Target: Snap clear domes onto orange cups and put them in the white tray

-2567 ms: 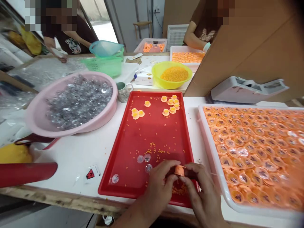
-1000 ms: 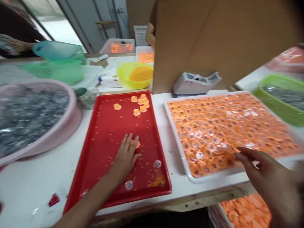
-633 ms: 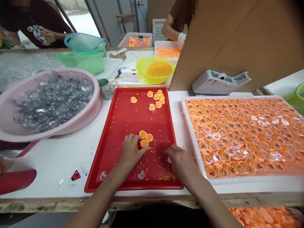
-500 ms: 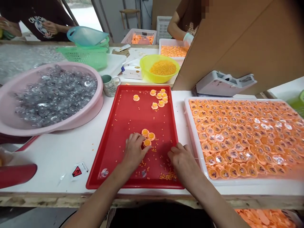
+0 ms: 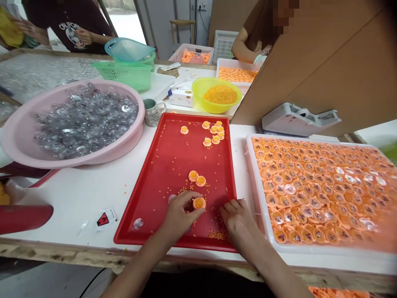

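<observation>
My left hand pinches a small orange toy cup filled with yellow bits, above the lower part of a red tray. Two more filled cups on saucers stand just beyond it. At the tray's right wall, close to a heap of loose yellow pellets, my right hand has its fingers curled down; whatever they hold is hidden. Several filled cups cluster at the tray's far right, and a single one stands at far left. A clear plastic disc lies in the near left corner.
On the left is a pink basin of clear plastic pieces. A white tray of covered orange cups stands right. Behind are a mug, a yellow bowl, a tape dispenser and a cardboard panel. Two people work opposite.
My left hand has drawn the cup nearer to me, away from the other two cups. My right hand stays by the tray's right wall. The view has shifted slightly.
</observation>
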### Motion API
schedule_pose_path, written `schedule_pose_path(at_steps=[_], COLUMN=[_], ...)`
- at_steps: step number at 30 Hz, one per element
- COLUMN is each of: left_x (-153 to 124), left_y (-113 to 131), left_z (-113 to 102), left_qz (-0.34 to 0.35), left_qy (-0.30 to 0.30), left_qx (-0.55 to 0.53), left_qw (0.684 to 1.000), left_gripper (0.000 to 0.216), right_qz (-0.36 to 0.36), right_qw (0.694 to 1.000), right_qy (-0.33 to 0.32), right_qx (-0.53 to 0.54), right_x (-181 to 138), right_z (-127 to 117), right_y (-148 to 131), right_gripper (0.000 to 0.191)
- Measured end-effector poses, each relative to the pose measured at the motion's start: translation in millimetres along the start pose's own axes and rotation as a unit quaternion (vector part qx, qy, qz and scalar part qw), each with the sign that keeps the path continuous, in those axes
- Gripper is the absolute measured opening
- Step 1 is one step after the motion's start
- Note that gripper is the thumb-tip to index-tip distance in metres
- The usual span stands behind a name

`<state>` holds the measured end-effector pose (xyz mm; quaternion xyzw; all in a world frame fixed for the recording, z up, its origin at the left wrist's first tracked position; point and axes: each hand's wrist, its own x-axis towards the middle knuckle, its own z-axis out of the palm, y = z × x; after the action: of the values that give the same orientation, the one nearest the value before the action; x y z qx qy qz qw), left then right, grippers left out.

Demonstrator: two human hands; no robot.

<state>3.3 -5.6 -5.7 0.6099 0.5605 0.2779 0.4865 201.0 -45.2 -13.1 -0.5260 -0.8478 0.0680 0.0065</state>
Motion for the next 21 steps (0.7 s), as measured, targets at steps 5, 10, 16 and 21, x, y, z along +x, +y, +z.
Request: schedule_pose_path(at_steps=[5,10,16,21], left_x=[2.8,2.2,1.5,-1.0], left_y=[7.1,19.3,24.5,22.5], left_z=[0.5,-4.4,-8.7,-7.5], left_qz=[-0.016,-0.019,-0.020,-0.028], left_qy=[0.014,-0.017,-0.017,-0.048], left_qx=[-0.023,-0.109,-0.203,-0.182], left_qw=[1.000,0.994,0.979,0.982], left_gripper=[0.016,0.022,0.027,0.029], right_qz=[0.014,0.067,0.212,0.233], right_qw=[1.000,0.994,0.775,0.632], right_qy=[0.022,0.026,0.079,0.066], right_qx=[0.004,0.078,0.591,0.737], right_x=[-0.7,9.2,9.8,8.1], right_z=[3.6,1.7,-5.4,-9.5], right_y=[-5.7,-3.5,-2.4,-8.7], right_gripper=[0.017,0.024,0.015,0.024])
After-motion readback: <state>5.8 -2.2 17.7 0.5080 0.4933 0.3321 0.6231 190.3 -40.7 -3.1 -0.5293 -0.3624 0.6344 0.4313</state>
